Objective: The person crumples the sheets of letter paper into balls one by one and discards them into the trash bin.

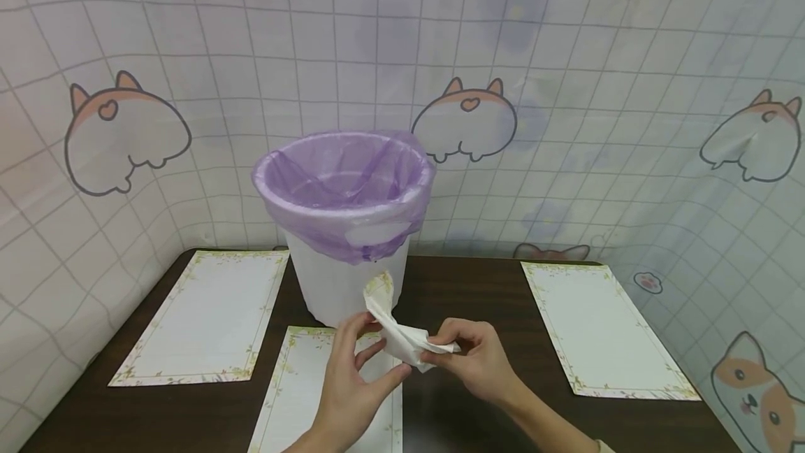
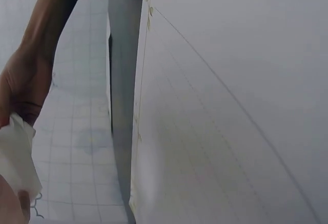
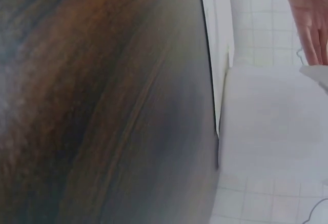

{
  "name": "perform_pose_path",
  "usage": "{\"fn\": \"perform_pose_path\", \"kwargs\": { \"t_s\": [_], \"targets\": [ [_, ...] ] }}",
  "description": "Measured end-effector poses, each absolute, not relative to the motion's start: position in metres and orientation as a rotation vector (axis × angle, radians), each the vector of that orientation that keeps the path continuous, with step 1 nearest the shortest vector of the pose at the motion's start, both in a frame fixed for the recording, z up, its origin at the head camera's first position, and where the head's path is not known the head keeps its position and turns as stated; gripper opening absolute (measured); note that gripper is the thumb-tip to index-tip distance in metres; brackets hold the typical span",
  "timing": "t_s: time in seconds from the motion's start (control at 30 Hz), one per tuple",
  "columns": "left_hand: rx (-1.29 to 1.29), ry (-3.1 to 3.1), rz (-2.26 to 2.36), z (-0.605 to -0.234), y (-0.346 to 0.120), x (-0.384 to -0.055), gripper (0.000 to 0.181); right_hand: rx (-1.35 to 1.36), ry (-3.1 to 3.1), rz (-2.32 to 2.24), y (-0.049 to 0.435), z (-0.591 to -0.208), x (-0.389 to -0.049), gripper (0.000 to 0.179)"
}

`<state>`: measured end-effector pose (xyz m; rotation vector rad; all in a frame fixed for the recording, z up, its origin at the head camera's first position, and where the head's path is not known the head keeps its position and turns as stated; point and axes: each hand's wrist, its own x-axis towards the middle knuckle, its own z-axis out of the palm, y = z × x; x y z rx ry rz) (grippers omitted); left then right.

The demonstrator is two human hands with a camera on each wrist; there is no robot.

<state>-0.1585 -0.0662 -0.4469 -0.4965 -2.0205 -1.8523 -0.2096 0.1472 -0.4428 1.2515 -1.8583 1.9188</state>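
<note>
A twisted, folded sheet of white paper (image 1: pixel 405 342) with a floral-printed end is held between both hands, in front of the bin and above the table. My left hand (image 1: pixel 355 376) has curled fingers and thumb about its left part. At the right end, my right hand (image 1: pixel 481 358) pinches the paper between thumb and fingers. In the left wrist view, the folded paper (image 2: pixel 18 155) shows between the right hand (image 2: pixel 28 83) and left fingertips (image 2: pixel 23 203). The right wrist view catches the left hand (image 3: pixel 310 21) at its upper right edge.
A white bin (image 1: pixel 346 285) with a purple liner bag (image 1: pixel 346 236) stands behind the hands. Flat floral-bordered sheets lie on the dark table (image 1: pixel 465 292): a left sheet (image 1: pixel 204 317), a sheet under the left hand (image 1: pixel 292 383), and a right sheet (image 1: pixel 606 331).
</note>
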Motion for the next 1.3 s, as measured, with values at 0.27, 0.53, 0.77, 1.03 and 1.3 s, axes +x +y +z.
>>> {"fn": "perform_pose_path", "kwargs": {
  "t_s": [0.27, 0.53, 0.77, 1.03, 1.3],
  "targets": [
    [-0.656, -2.073, -1.938, -0.451, -0.069, -0.160, 0.062, 1.453, -1.840, 1.937, 0.150, -0.439, -0.208, 0.023],
    [-0.700, -2.256, -1.827, -0.446, -0.068, -0.158, 0.042, 1.382, -1.926, 1.976, 0.150, -0.437, -0.204, 0.017],
    [-0.624, -2.281, -1.735, -0.437, -0.078, -0.163, 0.039, 1.218, -2.031, 1.948, 0.153, -0.437, -0.204, 0.018],
    [-0.665, -2.252, -1.872, -0.432, -0.078, -0.171, 0.020, 1.214, -2.095, 1.970, 0.155, -0.440, -0.209, 0.016],
    [-0.415, -2.154, -1.939, -0.432, -0.071, -0.177, 0.014, 0.899, -2.032, 1.707, 0.146, -0.443, -0.201, 0.044]
  ]
}}
